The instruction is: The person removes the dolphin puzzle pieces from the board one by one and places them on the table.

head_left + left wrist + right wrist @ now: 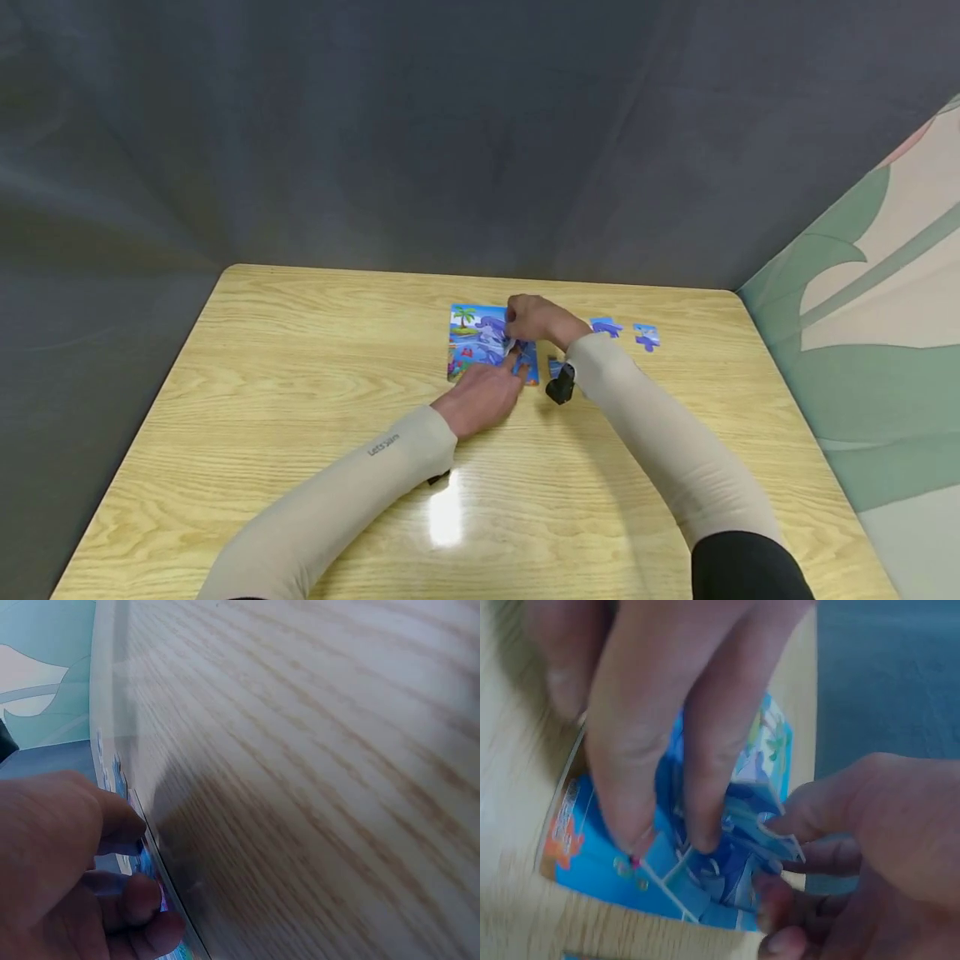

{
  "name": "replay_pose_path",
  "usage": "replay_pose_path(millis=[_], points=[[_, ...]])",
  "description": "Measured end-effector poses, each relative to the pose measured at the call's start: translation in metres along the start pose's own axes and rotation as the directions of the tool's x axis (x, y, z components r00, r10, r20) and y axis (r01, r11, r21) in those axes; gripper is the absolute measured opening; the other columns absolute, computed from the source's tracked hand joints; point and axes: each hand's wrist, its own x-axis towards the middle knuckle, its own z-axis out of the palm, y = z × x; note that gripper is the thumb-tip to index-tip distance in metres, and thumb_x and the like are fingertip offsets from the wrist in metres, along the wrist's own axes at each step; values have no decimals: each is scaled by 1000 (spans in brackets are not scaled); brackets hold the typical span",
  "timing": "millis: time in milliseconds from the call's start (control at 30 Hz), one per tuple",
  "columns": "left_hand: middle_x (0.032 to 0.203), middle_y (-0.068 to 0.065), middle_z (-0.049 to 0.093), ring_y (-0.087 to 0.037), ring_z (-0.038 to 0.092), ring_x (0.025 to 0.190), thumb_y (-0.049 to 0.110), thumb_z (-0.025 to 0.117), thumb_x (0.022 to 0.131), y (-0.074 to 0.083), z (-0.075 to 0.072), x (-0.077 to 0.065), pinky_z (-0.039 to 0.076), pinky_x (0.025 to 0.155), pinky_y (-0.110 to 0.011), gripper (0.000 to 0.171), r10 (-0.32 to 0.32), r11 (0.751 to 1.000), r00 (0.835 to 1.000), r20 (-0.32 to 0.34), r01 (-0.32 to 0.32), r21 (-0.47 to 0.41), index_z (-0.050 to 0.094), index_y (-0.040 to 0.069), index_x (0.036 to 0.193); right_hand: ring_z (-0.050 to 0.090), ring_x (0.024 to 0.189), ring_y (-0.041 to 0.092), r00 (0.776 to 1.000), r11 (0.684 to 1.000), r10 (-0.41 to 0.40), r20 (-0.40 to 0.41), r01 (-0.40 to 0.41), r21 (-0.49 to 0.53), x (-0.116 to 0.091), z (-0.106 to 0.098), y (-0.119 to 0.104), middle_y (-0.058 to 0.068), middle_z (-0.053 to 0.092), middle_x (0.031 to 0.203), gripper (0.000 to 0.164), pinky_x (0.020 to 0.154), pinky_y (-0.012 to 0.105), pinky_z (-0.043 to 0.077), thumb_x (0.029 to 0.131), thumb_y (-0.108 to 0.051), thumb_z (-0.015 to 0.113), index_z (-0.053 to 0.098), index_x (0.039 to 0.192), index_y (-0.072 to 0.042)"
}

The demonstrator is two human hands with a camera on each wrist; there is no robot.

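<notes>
A jigsaw puzzle (459, 343) with a blue sea picture, a dolphin and a palm tree lies on the table. My right hand (534, 319) is over its right part and pinches a blue puzzle piece (761, 811), tilted above the puzzle, between thumb and fingers. My left hand (486, 396) reaches from the near side. Its extended fingers (626, 772) touch the puzzle close to that piece. Around the fingertips, the right wrist view shows pieces that overlap or sit unevenly. In the left wrist view, my left hand (82, 877) is low beside the puzzle's edge.
Two loose puzzle pieces, one (605, 326) nearer and one (647, 337) farther out, lie right of the puzzle. Another piece (555, 367) is partly hidden by my right wrist. The wooden table (315, 367) ends at a dark curtain (420, 150).
</notes>
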Motion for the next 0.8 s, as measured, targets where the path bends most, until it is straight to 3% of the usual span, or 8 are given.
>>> replay_pose_path(millis=[33, 167, 333, 500, 633, 800], points=[[168, -20, 44, -10, 63, 67, 15, 48, 112, 1, 0, 0, 37, 38, -22, 47, 1, 1000, 1000, 3, -1, 2, 52, 9, 159, 59, 96, 25, 1000, 1000, 13, -2, -13, 0, 0, 0, 1, 12, 68, 115, 25, 86, 41, 50, 104, -22, 57, 63, 122, -6], [169, -20, 42, -8, 56, 61, 15, 48, 112, 2, 2, 2, 36, 38, -22, 48, -9, 1000, 1000, 11, 9, 21, 50, 10, 160, 60, 93, 24, 999, 999, 35, 0, -35, 25, 2, 2, 2, 13, 68, 113, 26, 82, 39, 50, 104, -22, 57, 64, 122, -4], [170, -24, 39, -8, 47, 51, 17, 45, 113, 3, 2, 3, 34, 38, -22, 49, -21, 1000, 999, 42, 21, 5, 48, 10, 161, 59, 90, 24, 1000, 991, 14, -12, -12, 137, 6, 4, -2, 14, 66, 112, 26, 79, 37, 50, 102, -13, 54, 64, 123, -1], [164, -30, 45, -9, 53, 55, 18, 45, 114, 3, 1, 3, 38, 40, -23, 47, -4, 1000, 1000, 12, 4, -9, 51, 10, 159, 58, 92, 25, 997, 985, -4, -73, 16, 170, 7, 8, -7, 14, 64, 111, 23, 82, 38, 48, 101, -11, 54, 62, 120, -2], [159, -32, 49, -12, 62, 65, 14, 46, 112, 2, 1, 4, 44, 43, -24, 40, 24, 998, 999, -26, -25, -52, 62, 7, 148, 52, 72, 20, 996, 986, 39, -86, -25, 166, 2, 9, -12, 10, 65, 90, 9, 68, 34, 44, 99, -13, 59, 61, 95, -5], [120, -17, 73, -10, 59, 65, 11, 50, 111, -3, 1, 5, 46, 47, -24, 32, 29, 997, 999, -15, -30, -70, 69, 8, 136, 45, 59, 15, 995, 980, 96, -5, -94, 174, -9, 9, -16, 11, 75, 73, 35, 63, 34, 38, 102, -25, 60, 66, 72, -8]])
